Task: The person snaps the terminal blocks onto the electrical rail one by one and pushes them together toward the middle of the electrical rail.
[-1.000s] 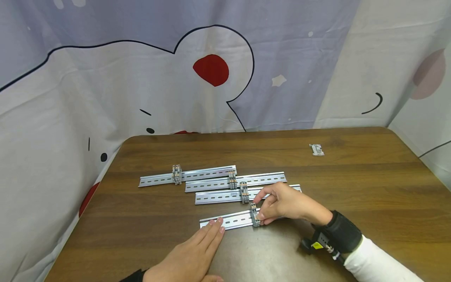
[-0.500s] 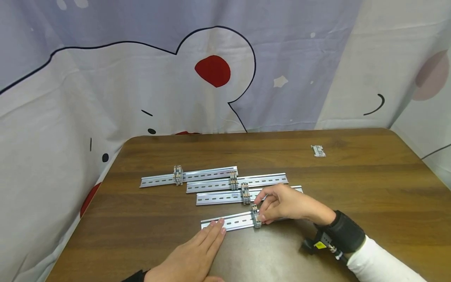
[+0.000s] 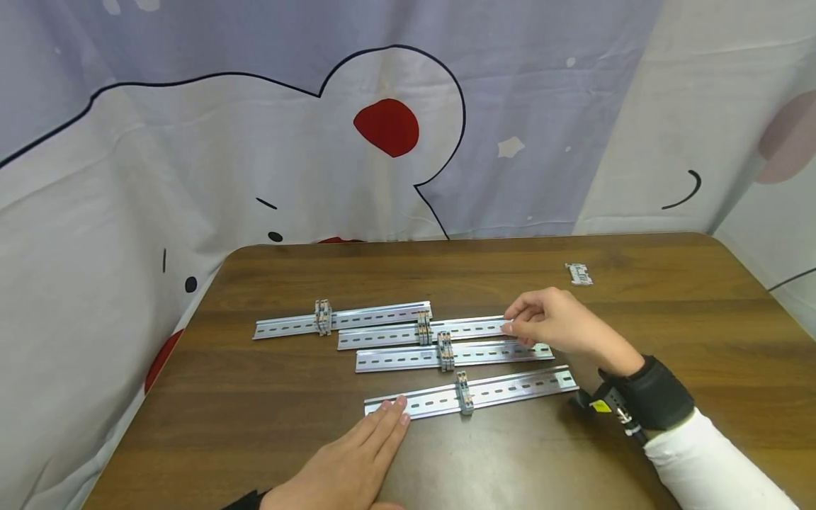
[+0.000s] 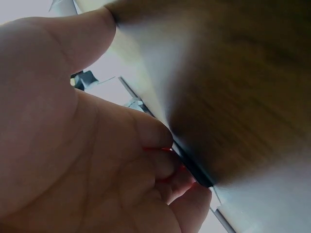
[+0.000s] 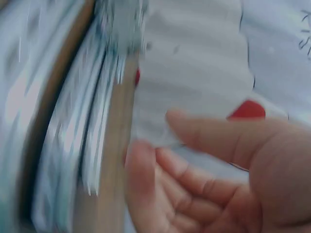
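Note:
My left hand (image 3: 347, 453) lies with straight fingers on the left end of the front slotted DIN rail (image 3: 523, 386); in the left wrist view the fingers (image 4: 155, 133) meet the rail's edge. A narrow grey terminal block (image 3: 465, 394) sits across this rail near its middle. The right hand (image 3: 551, 322) is over the right ends of the two rails behind, its fingers loosely bent. Seen from the right wrist, blurred, its thumb (image 5: 218, 138) and index finger are apart with nothing between them. A loose pale terminal block (image 3: 579, 274) lies flat farther back.
Behind the front rail lie a third rail (image 3: 395, 360), a middle rail (image 3: 376, 336) and a back rail (image 3: 382, 312), each carrying a small cluster of terminal blocks. They lie on a wooden table (image 3: 287, 411); a printed cloth (image 3: 255, 156) hangs behind it.
The right hand has let go of the terminal block on the front rail and moved up and to the right, uncovering the rail's right end. The left hand stays in place.

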A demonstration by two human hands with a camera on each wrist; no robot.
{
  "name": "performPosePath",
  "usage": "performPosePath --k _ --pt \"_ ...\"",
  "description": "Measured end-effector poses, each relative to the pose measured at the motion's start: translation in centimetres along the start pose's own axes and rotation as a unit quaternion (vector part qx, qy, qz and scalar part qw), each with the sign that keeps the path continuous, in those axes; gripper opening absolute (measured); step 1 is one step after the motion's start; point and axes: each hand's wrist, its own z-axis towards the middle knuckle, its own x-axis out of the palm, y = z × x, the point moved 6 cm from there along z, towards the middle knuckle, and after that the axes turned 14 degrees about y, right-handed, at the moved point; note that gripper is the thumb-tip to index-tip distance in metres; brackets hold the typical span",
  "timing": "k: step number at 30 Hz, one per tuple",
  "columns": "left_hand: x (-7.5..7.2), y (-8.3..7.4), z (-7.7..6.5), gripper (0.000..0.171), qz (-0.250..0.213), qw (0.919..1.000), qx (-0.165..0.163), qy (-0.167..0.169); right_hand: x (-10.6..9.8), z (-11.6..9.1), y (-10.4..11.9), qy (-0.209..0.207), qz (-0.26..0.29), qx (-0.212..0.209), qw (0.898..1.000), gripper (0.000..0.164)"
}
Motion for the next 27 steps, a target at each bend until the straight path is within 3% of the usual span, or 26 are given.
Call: performPosePath --k 3,6,9,12,18,27 --pt "-0.1 0.0 -0.1 0.087 0.022 0.9996 -0.002 -0.017 -3.1 -0.3 -1.2 -0.074 -0.074 0.046 0.993 0.021" --pt "0.0 0.0 -0.1 0.089 0.042 0.9988 -0.004 -0.025 -6.2 -0.6 -2.9 -0.136 -0.144 0.093 0.976 0.024" --pt "0.1 0.0 -0.1 0.093 0.052 0.9984 -0.004 -0.023 -8.6 -0.7 -5.1 -0.168 -0.177 0.138 0.96 0.026" --pt "0.3 0.0 -0.1 0.094 0.05 0.9984 -0.008 -0.026 -10.2 -0.7 -7.1 -0.173 -0.18 0.178 0.952 0.03" --pt "0.5 -0.1 0.0 0.091 0.058 0.9975 -0.016 -0.036 -11.5 -0.1 -9.6 -0.132 -0.171 0.242 0.946 0.041" --pt "0.6 0.0 0.0 0.092 0.074 0.9958 -0.012 -0.052 -11.9 0.6 -10.3 -0.128 -0.184 0.236 0.946 0.03"
